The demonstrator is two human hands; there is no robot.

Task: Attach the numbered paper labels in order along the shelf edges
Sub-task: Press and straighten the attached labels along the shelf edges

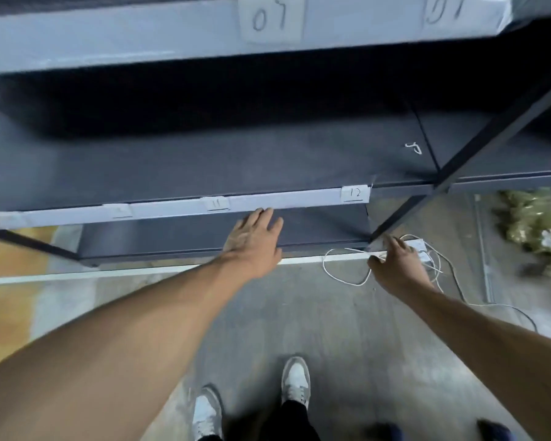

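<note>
Along the middle shelf edge, a pale strip runs from left to right and carries paper labels: label 11 near the centre, label 12 at the right end beside the upright post, and a further label to the left whose number is too blurred to read. On the upper shelf edge, two labels reading 07 appear inverted; the right one is cut off by the frame.

The left hand is open, fingers spread, held just below the strip between labels 11 and 12, with nothing in it. It appears positioned to steady against or reach toward the lower shelf, the next edge due for labelling by my judgement.

The right hand reaches down near the foot of the post, over a white cable looped on the floor. Its fingers curl loosely; whether it grips paper, cable or nothing cannot be determined. A pale sheet partly hidden behind it may be the remaining labels.

Motion blur obscures the greenish heap at far right.
</note>
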